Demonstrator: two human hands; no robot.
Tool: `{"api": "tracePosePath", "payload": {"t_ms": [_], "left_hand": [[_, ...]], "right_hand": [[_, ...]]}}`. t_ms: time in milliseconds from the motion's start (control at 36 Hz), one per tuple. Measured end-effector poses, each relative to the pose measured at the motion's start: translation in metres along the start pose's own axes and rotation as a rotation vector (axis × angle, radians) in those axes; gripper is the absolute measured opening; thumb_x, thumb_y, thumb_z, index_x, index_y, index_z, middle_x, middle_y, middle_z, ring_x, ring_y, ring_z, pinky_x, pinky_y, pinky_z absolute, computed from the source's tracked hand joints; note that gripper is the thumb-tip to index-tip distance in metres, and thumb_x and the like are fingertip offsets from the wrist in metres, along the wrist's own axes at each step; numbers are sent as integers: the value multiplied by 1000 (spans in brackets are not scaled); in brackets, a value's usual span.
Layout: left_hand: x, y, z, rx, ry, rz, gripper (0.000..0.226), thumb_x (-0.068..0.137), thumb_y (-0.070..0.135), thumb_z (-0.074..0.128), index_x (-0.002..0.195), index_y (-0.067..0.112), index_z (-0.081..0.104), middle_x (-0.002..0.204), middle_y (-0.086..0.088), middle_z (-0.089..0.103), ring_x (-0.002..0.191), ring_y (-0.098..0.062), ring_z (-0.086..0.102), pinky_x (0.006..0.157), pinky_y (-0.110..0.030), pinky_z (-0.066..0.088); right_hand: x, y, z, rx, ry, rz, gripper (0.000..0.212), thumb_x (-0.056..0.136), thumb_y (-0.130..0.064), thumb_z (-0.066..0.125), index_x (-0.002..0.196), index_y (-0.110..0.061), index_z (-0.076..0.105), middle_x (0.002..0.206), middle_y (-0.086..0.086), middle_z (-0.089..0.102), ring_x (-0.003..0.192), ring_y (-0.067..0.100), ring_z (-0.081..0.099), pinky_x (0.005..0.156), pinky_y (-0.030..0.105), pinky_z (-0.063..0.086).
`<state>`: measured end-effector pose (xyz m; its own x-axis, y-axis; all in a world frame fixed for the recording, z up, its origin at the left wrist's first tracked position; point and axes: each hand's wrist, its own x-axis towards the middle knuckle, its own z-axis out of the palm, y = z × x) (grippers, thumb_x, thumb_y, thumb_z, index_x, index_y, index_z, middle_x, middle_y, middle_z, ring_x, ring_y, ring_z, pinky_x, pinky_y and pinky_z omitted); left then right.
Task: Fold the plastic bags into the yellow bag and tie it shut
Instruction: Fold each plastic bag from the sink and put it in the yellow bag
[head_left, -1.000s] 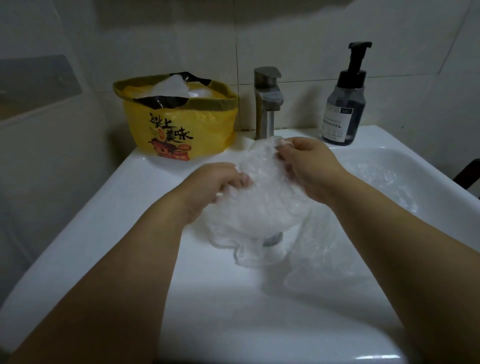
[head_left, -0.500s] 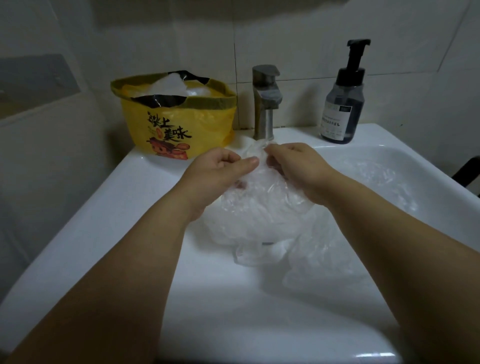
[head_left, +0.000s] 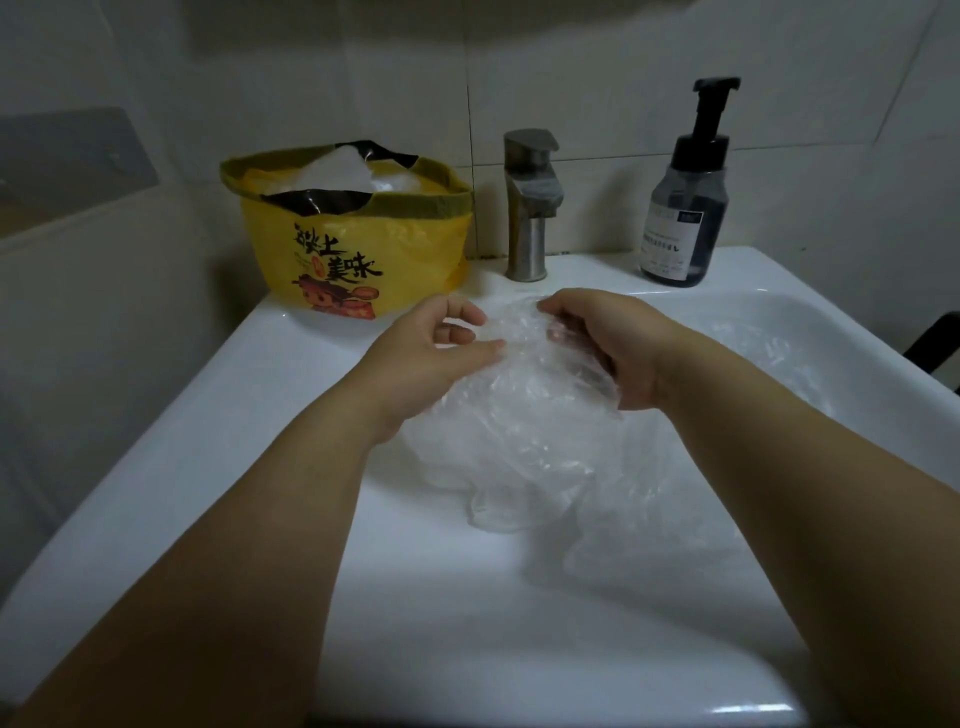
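Both sets of our fingers pinch the crumpled top of a clear bag (head_left: 519, 431), left hand (head_left: 436, 356) and right hand (head_left: 615, 353) close together over the sink (head_left: 156, 467). The yellow bag (head_left: 358, 249) stands open on the rim beyond, beside the tap (head_left: 529, 208).

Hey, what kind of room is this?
Most likely a bathroom or washroom: a white ceramic sink with a metal faucet, a pump soap bottle on its rim, and a tiled wall behind.
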<state>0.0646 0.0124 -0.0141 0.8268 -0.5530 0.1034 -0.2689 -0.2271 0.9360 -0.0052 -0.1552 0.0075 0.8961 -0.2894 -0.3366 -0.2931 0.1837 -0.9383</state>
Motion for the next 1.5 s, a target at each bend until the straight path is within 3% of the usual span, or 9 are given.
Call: {"api": "tracePosePath", "payload": {"t_ms": [250, 333, 444, 639, 778, 1056, 1167, 1333, 1500], "left_hand": [[-5, 5, 6, -38, -67, 66, 29, 78, 34, 77, 55, 20, 65, 53, 7, 56, 53, -4, 49, 55, -17, 42], [-3, 12, 2, -289, -18, 36, 26, 74, 43, 80, 82, 19, 79, 98, -14, 73, 92, -26, 60, 89, -43, 47], [1, 14, -2, -524, 23, -39, 26, 92, 24, 61, 112, 10, 70, 105, -8, 73, 99, -21, 69, 87, -33, 55], [7, 10, -3, -549, 126, -24, 21, 95, 23, 58, 115, 22, 66, 112, 6, 70, 99, -5, 68, 83, -21, 54], [12, 5, -10, -590, 154, 15, 32, 100, 22, 53, 131, 19, 59, 132, -7, 62, 123, -23, 57, 107, -45, 43], [15, -1, -5, -356, 370, 18, 25, 95, 21, 59, 118, 28, 49, 94, 5, 60, 73, -12, 58, 60, -25, 47], [15, -8, -6, -255, 291, -77, 43, 86, 35, 71, 122, 24, 51, 96, 6, 58, 71, -11, 54, 48, -12, 39], [5, -8, -7, -386, -187, -308, 53, 63, 32, 79, 108, 8, 70, 104, -10, 72, 90, -21, 69, 92, -38, 54], [9, 1, -12, -558, 44, -286, 32, 93, 32, 60, 119, 14, 64, 111, -8, 71, 84, -19, 72, 85, -41, 57]], "right_hand": [[-8, -5, 7, 120, -217, -63, 23, 94, -23, 50, 76, -10, 57, 56, 5, 59, 45, 15, 60, 46, 20, 51], [-3, 2, 6, -58, -153, -87, 20, 96, -21, 50, 87, -9, 64, 69, 3, 65, 62, 17, 64, 56, 20, 51], [6, 16, 7, -238, -7, -75, 35, 100, -18, 44, 129, 0, 52, 108, 10, 59, 81, 18, 55, 76, 34, 47], [5, 2, 6, 25, -144, -181, 70, 81, -74, 40, 120, -18, 54, 120, 8, 62, 110, 29, 62, 90, 44, 52], [2, 10, 12, -241, -253, -231, 52, 79, -46, 70, 118, -13, 59, 109, 7, 65, 101, 25, 63, 91, 42, 53], [6, 3, 7, 277, 77, -198, 17, 97, -21, 54, 91, -5, 60, 80, 8, 57, 68, 19, 57, 66, 33, 57], [2, -1, 3, 507, 154, -191, 14, 97, -19, 54, 91, -6, 56, 86, 8, 60, 84, 20, 60, 76, 32, 58], [-4, -6, -2, 468, 100, -166, 13, 94, -21, 59, 87, -11, 56, 89, 10, 69, 84, 24, 68, 86, 39, 56], [6, -2, -5, 488, -77, -25, 73, 83, -37, 65, 140, -2, 38, 100, 13, 66, 70, 23, 69, 58, 31, 56]]}}
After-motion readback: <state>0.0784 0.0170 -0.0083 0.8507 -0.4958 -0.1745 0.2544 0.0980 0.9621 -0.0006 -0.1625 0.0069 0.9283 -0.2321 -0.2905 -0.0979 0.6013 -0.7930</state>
